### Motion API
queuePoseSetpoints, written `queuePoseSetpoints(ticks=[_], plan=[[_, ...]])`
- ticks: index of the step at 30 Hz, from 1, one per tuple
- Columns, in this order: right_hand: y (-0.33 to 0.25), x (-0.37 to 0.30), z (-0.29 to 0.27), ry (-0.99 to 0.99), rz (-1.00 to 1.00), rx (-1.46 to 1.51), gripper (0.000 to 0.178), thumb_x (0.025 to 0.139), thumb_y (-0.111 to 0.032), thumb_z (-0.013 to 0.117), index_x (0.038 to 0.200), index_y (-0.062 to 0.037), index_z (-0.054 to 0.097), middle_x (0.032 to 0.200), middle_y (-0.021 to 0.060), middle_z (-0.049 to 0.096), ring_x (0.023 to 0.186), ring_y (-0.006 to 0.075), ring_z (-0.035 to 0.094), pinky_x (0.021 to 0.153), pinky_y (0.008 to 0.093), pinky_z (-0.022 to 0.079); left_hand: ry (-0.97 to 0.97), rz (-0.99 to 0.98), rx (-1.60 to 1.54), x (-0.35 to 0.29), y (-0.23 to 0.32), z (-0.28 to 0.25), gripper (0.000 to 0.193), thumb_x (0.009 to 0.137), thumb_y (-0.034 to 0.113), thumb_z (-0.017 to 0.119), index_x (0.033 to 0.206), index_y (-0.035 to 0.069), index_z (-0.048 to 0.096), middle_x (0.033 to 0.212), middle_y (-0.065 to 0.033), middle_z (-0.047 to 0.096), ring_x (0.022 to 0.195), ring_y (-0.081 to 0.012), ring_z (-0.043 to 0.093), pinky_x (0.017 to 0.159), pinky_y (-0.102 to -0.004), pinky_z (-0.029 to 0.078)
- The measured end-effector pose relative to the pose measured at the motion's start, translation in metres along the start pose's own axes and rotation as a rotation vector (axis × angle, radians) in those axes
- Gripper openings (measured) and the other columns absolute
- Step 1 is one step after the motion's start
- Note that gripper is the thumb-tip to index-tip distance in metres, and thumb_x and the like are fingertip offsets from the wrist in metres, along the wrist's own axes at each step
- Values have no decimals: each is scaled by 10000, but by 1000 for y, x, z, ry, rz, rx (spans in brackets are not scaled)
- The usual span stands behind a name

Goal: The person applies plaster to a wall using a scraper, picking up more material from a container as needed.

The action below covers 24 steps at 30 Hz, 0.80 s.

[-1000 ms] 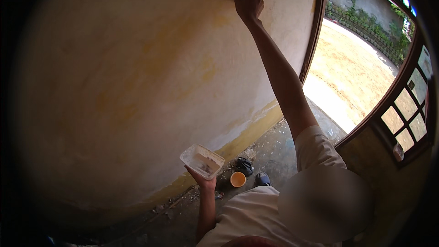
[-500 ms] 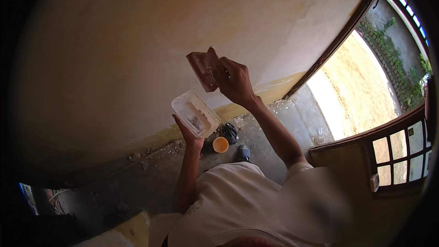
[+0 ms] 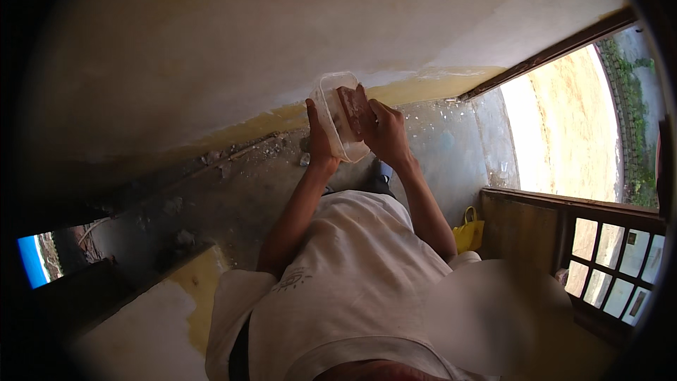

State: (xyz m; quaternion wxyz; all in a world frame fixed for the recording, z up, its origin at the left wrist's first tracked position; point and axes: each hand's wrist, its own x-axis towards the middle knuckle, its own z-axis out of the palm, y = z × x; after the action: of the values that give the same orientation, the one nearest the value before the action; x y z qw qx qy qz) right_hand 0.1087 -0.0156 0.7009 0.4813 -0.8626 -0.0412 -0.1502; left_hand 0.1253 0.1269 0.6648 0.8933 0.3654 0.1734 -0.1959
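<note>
My left hand [image 3: 321, 142] is closed round the side of a translucent white plastic tub [image 3: 328, 90], which is tilted in front of the wall. My right hand [image 3: 388, 135] grips the handle of a reddish-brown plastering float [image 3: 349, 107], smeared with pale residue. The float's flat blade lies over the tub's opening, inside its rim or just above it; I cannot tell whether it touches. The blade and my right fingers hide much of what the tub contains.
A patchy cream and yellow wall [image 3: 233, 49] rises ahead. Debris [image 3: 233, 155] lies along its foot on the grey floor [image 3: 451, 141]. On the right are a bright doorway [image 3: 557, 120], a yellow bag [image 3: 468, 233] and a paned window [image 3: 613, 261].
My right hand has brought the float down from beside the wall to the tub. The tub now appears higher and further right. The view has shifted; the orange bucket is out of sight.
</note>
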Motion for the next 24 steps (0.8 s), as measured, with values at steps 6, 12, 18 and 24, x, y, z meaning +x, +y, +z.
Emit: queuePoseSetpoints(ticks=[6, 12, 18, 24], plan=[[40, 1, -28, -49, 169, -58, 205, 929, -159, 655, 890, 39, 621, 660, 153, 584, 618, 195, 603, 602, 371, 476, -180, -111, -24, 12, -4, 16, 953, 929, 833, 243, 1488, 80, 410, 1380, -167, 561, 1228, -296, 621, 1022, -476, 550], [95, -10, -53, 68, 346, 373, 276, 964, -233, 660, 972, 43, 670, 759, 84, 663, 678, 136, 608, 639, 339, 497, -276, -180, 38, 38, -23, 45, 963, 927, 833, 252, 1495, 70, 400, 1387, -187, 563, 1235, -325, 618, 1030, -515, 539], [109, -28, -88, 170, 558, 872, 270, 988, -208, 666, 1127, 24, 682, 991, 50, 720, 842, 90, 660, 744, 254, 523, -339, -356, -74, 64, -61, 64, 953, 930, 827, 268, 1512, 80, 373, 1423, -184, 537, 1262, -343, 597, 1062, -537, 504], [113, -20, -115, 379, 545, 1130, 225, 976, -109, 637, 1178, -10, 623, 1031, 63, 709, 850, 115, 683, 757, 261, 542, -411, -149, -147, 94, -94, 93, 825, 981, 748, 298, 1520, 126, 354, 1460, -127, 500, 1342, -321, 524, 1094, -525, 469]])
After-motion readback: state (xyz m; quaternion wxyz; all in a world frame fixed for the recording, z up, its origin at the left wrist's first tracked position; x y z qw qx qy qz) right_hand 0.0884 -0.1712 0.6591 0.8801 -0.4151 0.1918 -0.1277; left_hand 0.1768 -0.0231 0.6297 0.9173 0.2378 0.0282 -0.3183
